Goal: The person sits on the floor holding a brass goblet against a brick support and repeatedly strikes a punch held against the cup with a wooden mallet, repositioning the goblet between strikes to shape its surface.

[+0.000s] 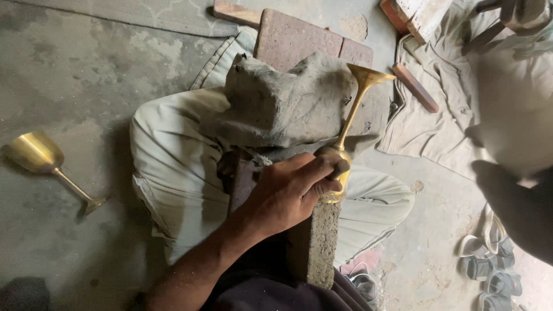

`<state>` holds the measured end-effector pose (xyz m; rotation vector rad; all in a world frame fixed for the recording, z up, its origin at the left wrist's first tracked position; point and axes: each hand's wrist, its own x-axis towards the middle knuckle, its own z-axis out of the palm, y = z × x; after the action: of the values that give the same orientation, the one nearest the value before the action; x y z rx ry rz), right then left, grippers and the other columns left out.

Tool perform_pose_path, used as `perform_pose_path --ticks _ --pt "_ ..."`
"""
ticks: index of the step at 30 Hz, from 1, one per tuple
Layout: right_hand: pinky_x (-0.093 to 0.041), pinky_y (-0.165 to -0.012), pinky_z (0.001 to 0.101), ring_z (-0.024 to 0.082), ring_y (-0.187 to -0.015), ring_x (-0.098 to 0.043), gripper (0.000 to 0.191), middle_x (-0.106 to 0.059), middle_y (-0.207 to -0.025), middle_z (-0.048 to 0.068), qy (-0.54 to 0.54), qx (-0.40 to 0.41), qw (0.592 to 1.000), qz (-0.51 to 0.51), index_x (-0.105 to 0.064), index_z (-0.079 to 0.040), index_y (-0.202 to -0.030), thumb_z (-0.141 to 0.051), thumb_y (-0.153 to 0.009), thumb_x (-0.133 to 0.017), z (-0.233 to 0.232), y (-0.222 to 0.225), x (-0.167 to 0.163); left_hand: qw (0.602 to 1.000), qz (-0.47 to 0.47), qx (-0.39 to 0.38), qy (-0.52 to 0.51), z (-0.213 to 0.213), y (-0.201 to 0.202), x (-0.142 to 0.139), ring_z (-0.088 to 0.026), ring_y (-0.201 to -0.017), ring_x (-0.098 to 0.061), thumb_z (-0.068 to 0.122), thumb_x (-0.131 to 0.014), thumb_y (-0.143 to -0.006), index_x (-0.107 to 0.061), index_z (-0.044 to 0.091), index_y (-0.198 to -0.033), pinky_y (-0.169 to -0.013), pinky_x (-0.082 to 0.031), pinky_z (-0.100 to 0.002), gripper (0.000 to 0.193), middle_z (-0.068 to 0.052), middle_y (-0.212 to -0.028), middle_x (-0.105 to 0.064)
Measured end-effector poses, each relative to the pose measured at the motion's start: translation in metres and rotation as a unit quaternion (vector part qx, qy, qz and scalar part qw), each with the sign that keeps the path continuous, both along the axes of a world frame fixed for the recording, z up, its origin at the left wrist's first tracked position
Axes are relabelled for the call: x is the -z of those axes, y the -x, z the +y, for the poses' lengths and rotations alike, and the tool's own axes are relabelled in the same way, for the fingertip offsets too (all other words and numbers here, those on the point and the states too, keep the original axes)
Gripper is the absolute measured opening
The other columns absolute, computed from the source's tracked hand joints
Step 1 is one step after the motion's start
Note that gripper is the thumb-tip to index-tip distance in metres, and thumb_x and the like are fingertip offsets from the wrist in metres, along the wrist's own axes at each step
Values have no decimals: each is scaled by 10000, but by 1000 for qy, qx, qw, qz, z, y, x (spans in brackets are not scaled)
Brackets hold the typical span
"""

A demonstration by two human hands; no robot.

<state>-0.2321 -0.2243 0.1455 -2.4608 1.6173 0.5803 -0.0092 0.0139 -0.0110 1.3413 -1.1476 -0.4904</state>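
Gripping brass goblet [347, 129] bowl, left hand [294, 190] fingers [337, 168] clenched; right hand unseen.

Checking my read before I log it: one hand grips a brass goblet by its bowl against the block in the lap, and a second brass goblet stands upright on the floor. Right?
Not quite. In the head view the second brass goblet lies on its side on the floor, not upright. The rest holds: a hand grips the brass goblet by its bowl against the block.

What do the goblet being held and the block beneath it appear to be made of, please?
The goblet looks like brass: yellow metal, dull sheen on stem and foot. The block looks like rough grey stone or concrete, grainy and matte. One hand grips the cup; which hand is unclear.
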Motion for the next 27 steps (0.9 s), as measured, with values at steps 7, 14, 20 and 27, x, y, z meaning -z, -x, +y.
perform_pose_path --ticks 7,14,20,27 --pt "-556 -510 364 261 -600 -698 161 -710 -762 228 50 -59 996 -48 -696 105 -1056 4 -1029 -574 4 5 14 1000 -13 -2 -1 4 -3 -1 -207 -789 -710 101 -765 -956 -595 164 -1291 -615 -552 -347 381 -45 -918 -661" --pt "-529 -459 279 172 -509 -674 263 -684 -694 151 13 -173 985 -18 -713 38 -1149 5 -959 -535 27 -20 -21 999 36 -4 -9 2 -5 0 -161 -767 -710 104 -768 -964 -620 91 -1254 -607 -592 -300 327 -52 -944 -677" --pt "-581 -485 289 192 -527 -708 176 -711 -667 180 65 -207 976 30 -694 41 -943 -134 -968 -701 20 -80 -16 997 66 5 28 4 -9 -1 -188 -918 -748 92 -765 -943 -624 65 -1115 -726 -628 -302 224 -61 -1070 -708" --pt "-550 -468 360 239 -533 -679 255 -689 -704 158 20 -95 995 -13 -704 -2 -999 -201 -899 -828 49 -101 -19 999 34 14 -13 3 -9 3 -165 -839 -731 145 -801 -944 -639 74 -1130 -691 -588 -316 256 -34 -1034 -722"
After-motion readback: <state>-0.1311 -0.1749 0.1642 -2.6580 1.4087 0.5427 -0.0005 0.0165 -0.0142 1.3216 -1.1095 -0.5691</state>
